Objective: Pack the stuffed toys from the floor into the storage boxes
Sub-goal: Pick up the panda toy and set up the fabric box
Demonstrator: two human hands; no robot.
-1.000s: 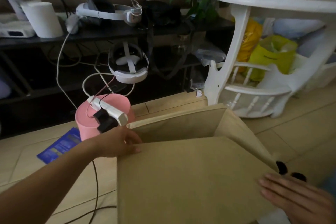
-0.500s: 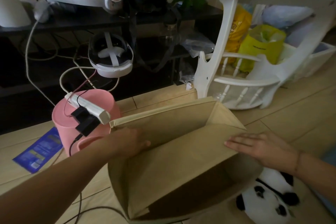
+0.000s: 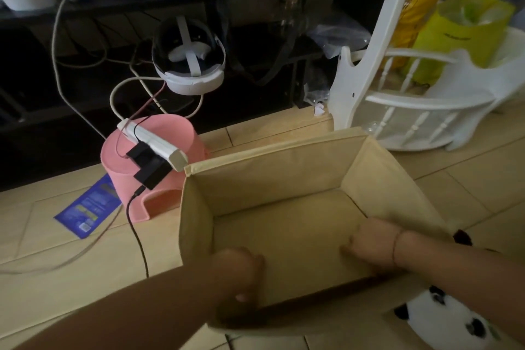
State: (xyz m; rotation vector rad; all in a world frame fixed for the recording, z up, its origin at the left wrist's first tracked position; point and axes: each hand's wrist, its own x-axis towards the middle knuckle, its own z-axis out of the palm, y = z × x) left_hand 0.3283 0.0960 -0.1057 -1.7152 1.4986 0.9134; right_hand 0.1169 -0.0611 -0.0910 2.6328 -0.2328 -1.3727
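Tiled beige floor (image 3: 468, 179), dim room, dark shelving behind. Beige fabric storage box (image 3: 272, 173) sits open on the floor at centre, walls upright, inside bare except for both hands reaching into it. Left hand (image 3: 241, 273) is down at the near-left inside corner, fingers curled, one fingertip showing; whether it grips the near wall or just presses the base, cannot tell. Right hand (image 3: 369, 244) rests on the base panel at the near-right, fingers bent downward against it, thin band on the wrist. Panda stuffed toy (image 3: 443, 318) lies on the floor just outside the box's near-right corner, partly under the right forearm, not in the box. Left of the box, touching or just beside its far-left corner, pink stool (image 3: 170, 199) with white power strip (image 3: 153, 145) and black adapter on top. Blue packet (image 3: 88, 207) flat on floor further left. White headset (image 3: 190, 65) hangs behind. White shelf stand (image 3: 397, 99) at right, yellow bag (image 3: 466, 23) behind it.
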